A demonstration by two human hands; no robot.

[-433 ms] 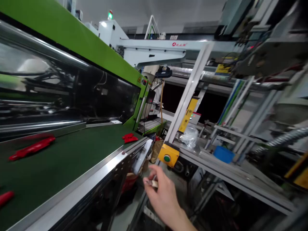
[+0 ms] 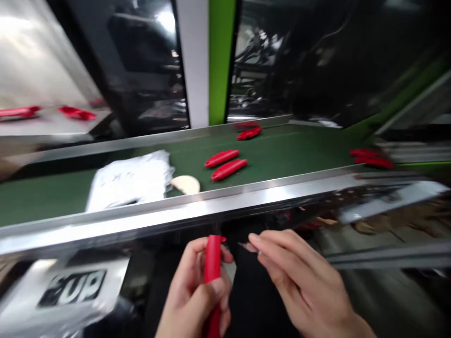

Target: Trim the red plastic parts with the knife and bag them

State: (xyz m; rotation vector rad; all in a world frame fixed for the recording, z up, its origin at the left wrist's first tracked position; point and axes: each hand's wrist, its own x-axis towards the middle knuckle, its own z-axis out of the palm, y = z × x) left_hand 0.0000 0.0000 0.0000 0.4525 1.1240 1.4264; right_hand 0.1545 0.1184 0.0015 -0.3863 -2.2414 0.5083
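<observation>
My left hand (image 2: 197, 286) is wrapped round a long red plastic part (image 2: 212, 263), held upright in front of the belt's metal edge. Just to its right, my right hand (image 2: 299, 277) pinches a small pointed blade (image 2: 248, 246), its tip turned toward the red part. Something pale shows behind the left fingers, too hidden to name. On the green conveyor belt (image 2: 282, 150) beyond lie two red parts (image 2: 229, 169) side by side, with another red piece (image 2: 249, 133) behind them.
A white plastic bag (image 2: 130, 180) and a round cream-coloured piece (image 2: 186, 184) lie on the belt at left. More red parts (image 2: 371, 158) are at its right end. The metal rail (image 2: 197, 208) runs between hands and belt. A bag with lettering (image 2: 70, 291) is lower left.
The view has swung left and down to the belt. My left hand has come into view with a red part in it. My right hand now shows beside it.
</observation>
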